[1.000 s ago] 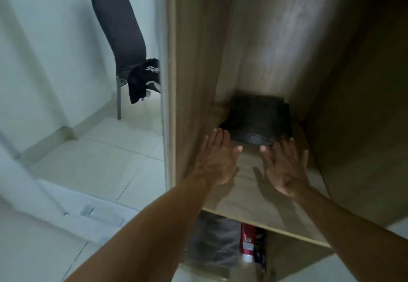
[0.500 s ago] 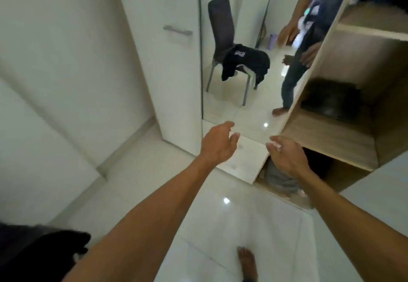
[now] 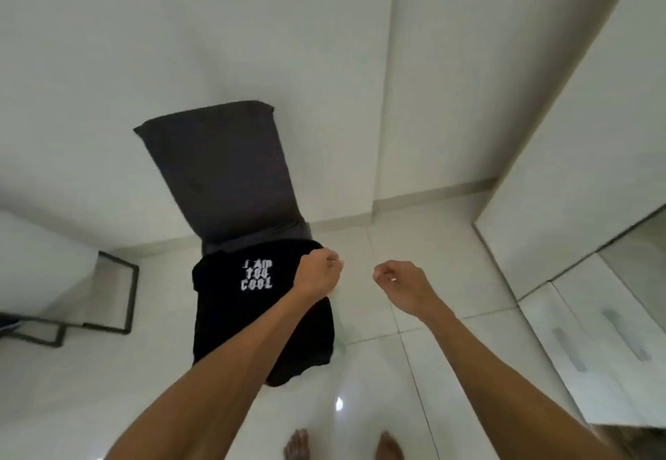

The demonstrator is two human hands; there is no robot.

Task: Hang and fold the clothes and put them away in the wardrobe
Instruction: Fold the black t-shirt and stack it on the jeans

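Note:
A black T-shirt [image 3: 234, 319] with white lettering lies draped over the seat of a dark grey chair [image 3: 220, 171] and hangs down its front. My left hand [image 3: 319, 274] is curled into a fist at the shirt's upper right edge; I see no cloth inside the fingers. To the right of the chair, my right hand [image 3: 398, 283] hovers over the floor tiles with its fingers loosely closed and nothing in it. The wardrobe's open shelf is out of view.
White wardrobe doors [image 3: 584, 128] and low drawers with bar handles [image 3: 565, 349] run along the right side. A black metal frame [image 3: 124, 297] stands on the floor at the left. My bare feet [image 3: 297, 445] are on glossy white tiles.
I have turned away from the wardrobe shelf, where a folded dark garment lay, to face the chair. Both hands have come from flat and open to curled shut, the left now at the black T-shirt.

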